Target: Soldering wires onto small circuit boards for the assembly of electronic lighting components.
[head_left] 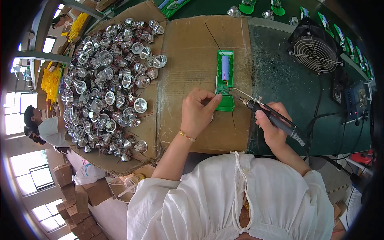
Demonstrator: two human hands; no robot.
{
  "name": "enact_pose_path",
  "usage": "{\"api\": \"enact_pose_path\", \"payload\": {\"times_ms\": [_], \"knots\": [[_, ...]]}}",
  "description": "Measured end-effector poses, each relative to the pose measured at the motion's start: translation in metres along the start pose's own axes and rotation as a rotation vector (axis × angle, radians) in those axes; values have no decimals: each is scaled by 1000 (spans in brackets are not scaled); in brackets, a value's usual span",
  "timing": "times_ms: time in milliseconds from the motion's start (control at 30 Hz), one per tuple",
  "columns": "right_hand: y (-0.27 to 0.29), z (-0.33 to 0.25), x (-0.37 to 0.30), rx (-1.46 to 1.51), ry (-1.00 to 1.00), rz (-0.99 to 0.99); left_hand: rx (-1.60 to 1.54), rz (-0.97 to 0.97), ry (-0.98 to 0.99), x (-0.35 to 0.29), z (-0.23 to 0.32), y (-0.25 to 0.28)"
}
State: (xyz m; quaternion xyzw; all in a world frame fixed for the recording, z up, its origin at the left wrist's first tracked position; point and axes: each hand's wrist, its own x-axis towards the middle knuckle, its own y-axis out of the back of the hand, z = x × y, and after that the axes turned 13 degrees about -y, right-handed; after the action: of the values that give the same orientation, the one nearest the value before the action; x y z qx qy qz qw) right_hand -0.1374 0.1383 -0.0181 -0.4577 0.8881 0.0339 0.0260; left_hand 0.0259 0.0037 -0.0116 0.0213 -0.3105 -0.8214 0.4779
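Across a dark green workbench (310,140) I see a flat cardboard sheet (188,48), with the green housing (226,106) lying on it; I'll take that as the middle of my clock. At nine o'clock sits a big heap of shiny reflectors (106,82), and beyond it, between eight and nine, a co-worker (52,130) in a pale top. A round-grilled fan (314,54) stands between two and three. A blue cell (225,67) lies in the housing's twelve o'clock half. The left hand (199,108) comes in from between seven and eight, thumb and forefinger nearly together at the housing's edge; whether they pinch anything I can't tell. The right hand (274,124), at four o'clock, is closed around a black soldering iron (282,125), its metal end pointing to the housing.
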Motion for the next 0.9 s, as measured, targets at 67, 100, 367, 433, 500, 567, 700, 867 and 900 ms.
{"api": "enact_pose_path", "payload": {"times_ms": [67, 100, 367, 433, 500, 567, 700, 867, 900], "knots": [[0, -1, 0, 5, 3, -1, 13, -23, -20, 0, 1, 2], [1, -1, 1, 10, 10, 0, 25, -45, -46, 0, 2, 3], [1, 0, 2, -48, 47, -30, 15, -64, 5, 2, 4, 2], [1, -1, 2, -74, 82, -43, 19, -64, 15, 1, 4, 1], [0, -4, -1, -90, 34, -22, 36, -52, -10, 1, 3, 0], [-2, -4, -4, -4, 14, -2, 32, -58, 6, 2, 4, -1], [2, -2, -5, 48, 20, -25, 20, -56, 15, 0, 3, 0], [1, -1, -2, -4, 42, -75, 32, -64, 30, 3, 1, -1], [-1, 0, -1, 35, 27, -56, 40, -74, 37, 3, 0, -2]]}}
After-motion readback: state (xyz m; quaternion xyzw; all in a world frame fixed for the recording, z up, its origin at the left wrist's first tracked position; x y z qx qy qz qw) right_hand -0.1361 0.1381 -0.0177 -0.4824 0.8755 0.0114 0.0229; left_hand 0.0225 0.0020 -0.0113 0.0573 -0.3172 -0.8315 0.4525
